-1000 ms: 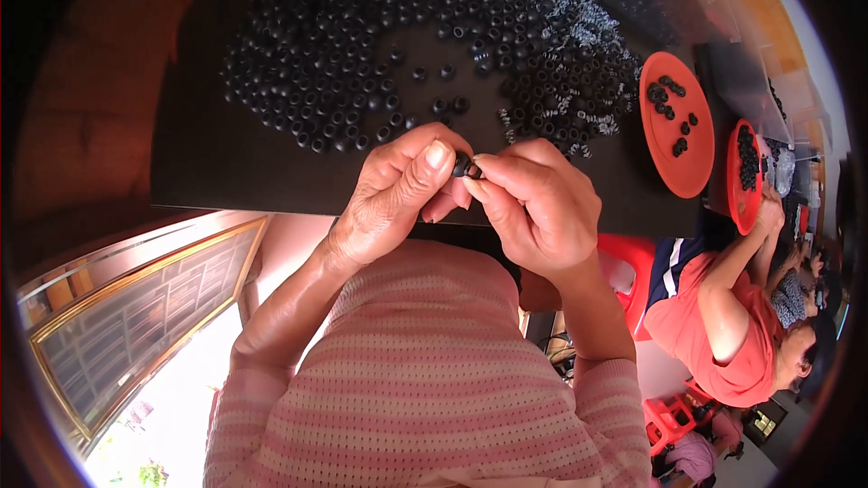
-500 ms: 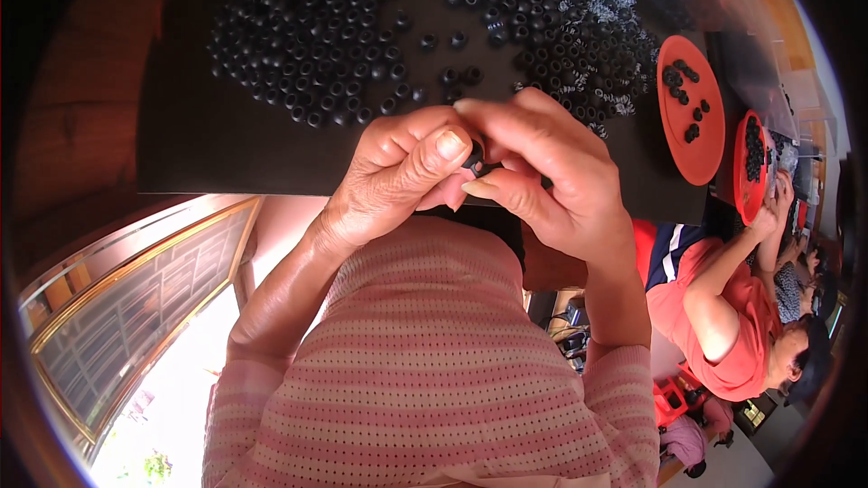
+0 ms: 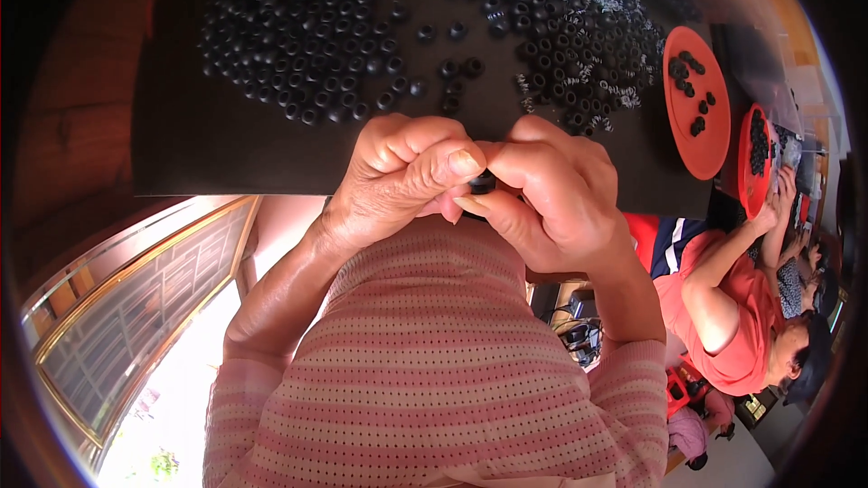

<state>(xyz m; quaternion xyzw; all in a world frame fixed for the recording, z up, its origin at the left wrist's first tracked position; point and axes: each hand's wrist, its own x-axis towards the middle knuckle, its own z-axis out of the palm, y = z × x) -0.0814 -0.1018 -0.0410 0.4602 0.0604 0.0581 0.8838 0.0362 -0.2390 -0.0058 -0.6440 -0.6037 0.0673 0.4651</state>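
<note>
A small black rubber ring [image 3: 482, 183] sat pinched between the fingertips of the left hand [image 3: 398, 176] and right hand [image 3: 542, 194], apparently mid-fitting above the dark table [image 3: 226, 145], next needing a steady squeeze.

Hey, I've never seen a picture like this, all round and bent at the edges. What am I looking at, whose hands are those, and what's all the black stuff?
This is one view from a wide fisheye camera worn on a person's head, looking down at their own hands; that lens bends straight edges near the rim. There is no machine. The left hand and right hand meet in front of a pink striped top, pinching one small black ring-shaped part between thumbs and fingertips. Beyond them lies a dark table covered with a heap of similar black parts. To the right sit two orange trays holding a few more, and another person in an orange shirt works there.
</note>
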